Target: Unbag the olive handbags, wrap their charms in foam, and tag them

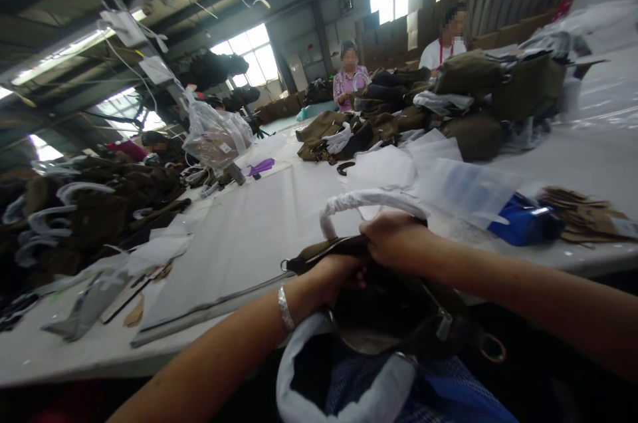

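A dark olive handbag [438, 296] with its zip open is held upright against my body at the table's front edge. Its far handle [369, 198] and near handle [343, 406] are wrapped in white padding. My right hand [396, 238] is closed on the far rim of the opening, beside the zip. Inside the mouth of the bag is my left hand [341, 277], its fingers curled near the far rim; whatever they hold is hidden in shadow. A zip pull [443, 324] and a metal ring [493, 348] hang at the right.
Olive bags [473, 104] are heaped across the white table [249, 217], with another heap of bags [94, 210] at left. White sheets [383, 167], a blue packet [526, 218] and brown card pieces [583, 213] lie to the right. Two people stand beyond the table.
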{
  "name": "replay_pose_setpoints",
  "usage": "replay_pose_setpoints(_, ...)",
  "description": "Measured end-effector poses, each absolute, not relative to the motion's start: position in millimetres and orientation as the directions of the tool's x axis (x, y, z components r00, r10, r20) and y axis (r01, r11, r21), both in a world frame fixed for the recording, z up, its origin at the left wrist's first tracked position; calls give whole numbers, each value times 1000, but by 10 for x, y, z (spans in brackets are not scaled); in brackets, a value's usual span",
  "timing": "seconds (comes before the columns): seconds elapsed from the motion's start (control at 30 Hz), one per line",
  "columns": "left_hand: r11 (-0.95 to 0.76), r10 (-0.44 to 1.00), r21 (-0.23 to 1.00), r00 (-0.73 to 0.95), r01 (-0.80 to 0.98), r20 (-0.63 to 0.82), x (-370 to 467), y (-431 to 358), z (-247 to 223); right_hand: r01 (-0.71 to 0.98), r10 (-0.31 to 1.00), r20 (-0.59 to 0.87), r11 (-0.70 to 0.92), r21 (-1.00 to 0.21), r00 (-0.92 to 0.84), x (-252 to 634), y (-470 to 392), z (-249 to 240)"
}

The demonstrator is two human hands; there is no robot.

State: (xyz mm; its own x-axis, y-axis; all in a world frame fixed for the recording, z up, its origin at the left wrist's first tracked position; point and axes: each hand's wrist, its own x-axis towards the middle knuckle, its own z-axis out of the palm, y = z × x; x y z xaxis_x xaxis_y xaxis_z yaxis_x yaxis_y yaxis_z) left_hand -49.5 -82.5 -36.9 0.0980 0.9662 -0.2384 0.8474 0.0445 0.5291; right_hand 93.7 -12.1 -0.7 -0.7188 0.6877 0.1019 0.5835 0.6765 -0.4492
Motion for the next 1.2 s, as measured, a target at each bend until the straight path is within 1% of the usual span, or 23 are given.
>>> replay_pose_setpoints(0.1, 66, 955, 490, 88, 869, -284, -505, -866, -343, 656, 707, 85, 688, -309, -702, 967, -59, -21)
replay_pose_setpoints(0.17, 51, 952, 431, 86, 901, -293, -549, -880, -282, 654, 707, 123, 696, -297, -697, 988, 5, -35)
replay_pose_setpoints(0.23, 25, 958, 344, 76, 938, -278, -604, -860, -191, 649, 703, 158, 705, -288, -693, 1010, 69, -44)
replay_pose_setpoints(0.33, 21, 966, 192, 30, 981, -255, -701, -769, -55, 639, 680, 139, 727, -252, -720, 1056, 136, -42)
replay_pose_setpoints(0.47, 81, 971, 45, -69, 996, -231, -846, -647, 34, 662, 681, 38, 722, -200, -731, 1129, 176, 8)
replay_pose_setpoints(0.53, 115, 967, -3, -113, 993, -229, -898, -599, 39, 683, 686, -53, 710, -172, -726, 1138, 190, 73)
replay_pose_setpoints(0.63, 154, 957, -38, -159, 987, -245, -934, -520, 28, 689, 659, -207, 709, -149, -723, 1092, 214, 215)
replay_pose_setpoints(0.7, 168, 950, -32, -171, 985, -263, -951, -472, 28, 693, 644, -279, 707, -136, -712, 1040, 225, 305)
replay_pose_setpoints(0.77, 155, 947, 5, -147, 988, -286, -986, -451, 45, 700, 639, -322, 703, -124, -699, 994, 228, 367)
replay_pose_setpoints(0.8, 140, 944, 55, -116, 989, -310, -1014, -453, 62, 706, 639, -344, 699, -115, -688, 977, 227, 386)
replay_pose_setpoints(0.83, 132, 935, 147, -74, 980, -348, -1048, -464, 82, 710, 638, -361, 696, -109, -680, 965, 226, 397)
replay_pose_setpoints(0.9, 173, 894, 431, 43, 886, -446, -1127, -500, 131, 716, 637, -383, 691, -101, -669, 955, 229, 397)
replay_pose_setpoints(0.93, 214, 868, 579, 118, 787, -482, -1168, -520, 156, 719, 638, -388, 688, -100, -665, 957, 235, 387)
replay_pose_setpoints(0.97, 254, 847, 700, 196, 668, -494, -1208, -539, 179, 722, 639, -394, 685, -100, -661, 964, 244, 371)
replay_pose_setpoints(1.0, 279, 837, 786, 261, 551, -481, -1246, -556, 198, 723, 639, -397, 683, -100, -659, 975, 257, 347)
replay_pose_setpoints(1.03, 291, 838, 843, 305, 453, -453, -1283, -572, 210, 722, 640, -391, 684, -102, -661, 991, 272, 316)
replay_pose_setpoints(1.1, 333, 845, 907, 345, 257, -408, -1353, -602, 214, 715, 643, -359, 690, -112, -677, 1031, 302, 239)
replay_pose_setpoints(1.2, 413, 868, 908, 334, -72, -369, -1441, -656, 167, 686, 640, -271, 717, -128, -719, 1086, 332, 111)
